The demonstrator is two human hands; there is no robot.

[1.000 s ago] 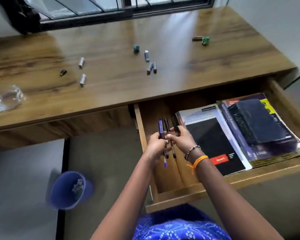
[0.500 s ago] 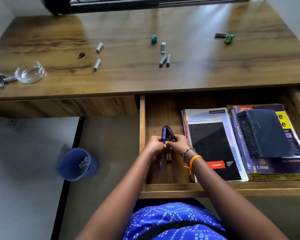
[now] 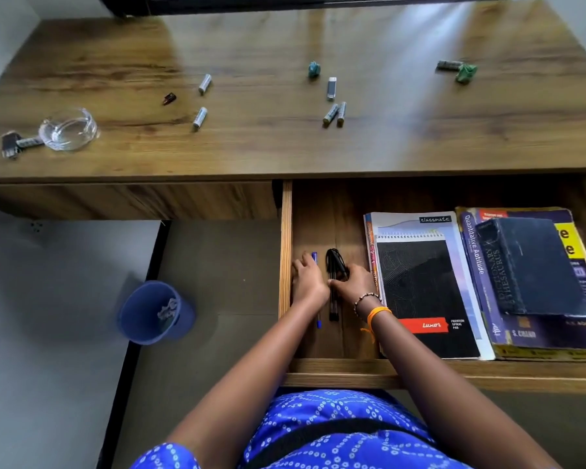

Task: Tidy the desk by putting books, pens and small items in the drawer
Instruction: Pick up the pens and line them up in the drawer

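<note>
The wooden drawer (image 3: 286,231) stands pulled out under the desk top (image 3: 251,147). My left hand (image 3: 307,280) lies over a blue pen (image 3: 315,258) at the drawer's left side and holds it down on the floor. Just to its right, my right hand (image 3: 354,282) grips a bunch of black pens (image 3: 334,265) that lies lengthwise on the drawer floor. A black spiral pad (image 3: 423,292) on a notebook, and a dark dictionary (image 3: 535,265) on a purple book (image 3: 474,265), fill the rest of the drawer.
Several small batteries (image 3: 200,117) lie scattered on the desk, with a white USB stick (image 3: 331,88), a teal piece (image 3: 313,69), a green piece (image 3: 466,73) and a small dark cap (image 3: 169,98). A glass ashtray (image 3: 68,128) sits far left. A blue bin (image 3: 154,313) stands on the floor.
Both hands have lowered the pens from above the drawer onto its floor. The blue pen has come apart from the black bunch to the left. The camera has tilted down.
</note>
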